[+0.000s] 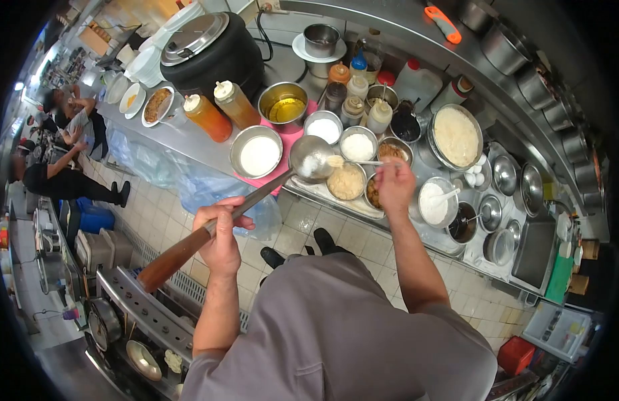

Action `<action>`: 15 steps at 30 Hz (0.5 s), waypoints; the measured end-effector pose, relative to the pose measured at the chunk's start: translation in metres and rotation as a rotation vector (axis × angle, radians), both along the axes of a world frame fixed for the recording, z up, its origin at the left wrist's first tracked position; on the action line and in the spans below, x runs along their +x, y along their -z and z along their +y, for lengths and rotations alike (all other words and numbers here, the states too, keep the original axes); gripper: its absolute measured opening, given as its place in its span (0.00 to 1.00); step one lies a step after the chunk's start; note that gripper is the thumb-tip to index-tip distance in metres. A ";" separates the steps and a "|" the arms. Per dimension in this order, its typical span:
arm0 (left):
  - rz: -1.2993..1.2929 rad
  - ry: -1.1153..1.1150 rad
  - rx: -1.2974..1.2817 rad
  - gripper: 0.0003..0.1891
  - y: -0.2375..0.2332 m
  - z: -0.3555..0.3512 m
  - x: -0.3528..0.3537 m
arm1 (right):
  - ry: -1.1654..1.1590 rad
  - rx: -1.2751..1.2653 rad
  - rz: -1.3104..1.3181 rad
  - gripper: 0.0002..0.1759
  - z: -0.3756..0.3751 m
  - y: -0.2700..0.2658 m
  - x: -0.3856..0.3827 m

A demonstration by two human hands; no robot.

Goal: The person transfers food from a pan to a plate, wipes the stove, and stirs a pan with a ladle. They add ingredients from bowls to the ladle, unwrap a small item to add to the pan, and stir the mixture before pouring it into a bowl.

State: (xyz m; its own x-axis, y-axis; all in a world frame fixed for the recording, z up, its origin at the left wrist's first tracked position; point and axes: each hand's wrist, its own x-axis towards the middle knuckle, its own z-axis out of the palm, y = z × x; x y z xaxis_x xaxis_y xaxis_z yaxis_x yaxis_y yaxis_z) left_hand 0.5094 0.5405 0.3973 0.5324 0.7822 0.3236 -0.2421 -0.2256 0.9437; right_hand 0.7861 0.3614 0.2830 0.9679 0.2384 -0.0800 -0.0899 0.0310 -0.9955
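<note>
My left hand [220, 235] is wrapped round the long handle of a ladle [262, 192] with a wooden grip. The ladle's bowl, with some white stuff in it, is over the counter's front edge. In my right hand [395, 187] is a small metal spoon [368, 163], held level with its tip at the ladle's rim. A heap of pale beige grains [335, 161] sits on the spoon. Just below it stands a metal bowl of beige granules [345, 184]. Bowls of white powder [358, 148] and brown seasoning [391, 151] are close by.
Squeeze bottles [237, 105], a pot of yellow oil [283, 107] and a black soup warmer [212, 57] stand on the counter. To the right are a flour tub [437, 202] and a sink [533, 257]. A stove [145, 314] is behind my left arm. Other people [62, 167] stand far left.
</note>
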 end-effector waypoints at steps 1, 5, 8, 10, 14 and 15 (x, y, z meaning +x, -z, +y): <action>0.008 0.024 0.004 0.11 0.001 -0.001 0.003 | -0.043 -0.038 -0.092 0.09 0.006 0.006 -0.001; 0.004 0.041 -0.037 0.10 0.001 -0.003 0.007 | -0.008 -0.111 -0.411 0.09 0.013 -0.011 -0.006; -0.033 -0.086 -0.095 0.09 0.005 -0.006 0.007 | 0.039 -0.346 -0.663 0.09 -0.008 -0.021 0.001; 0.044 -0.161 -0.084 0.07 0.005 -0.002 0.001 | -0.026 -0.439 -0.751 0.11 -0.019 -0.003 0.002; -0.052 -0.180 -0.121 0.10 -0.005 0.009 -0.001 | -0.438 -0.845 -0.453 0.19 -0.027 0.019 0.011; -0.076 -0.158 -0.103 0.10 -0.007 0.012 -0.003 | -0.408 -0.835 -0.621 0.28 -0.031 0.016 0.014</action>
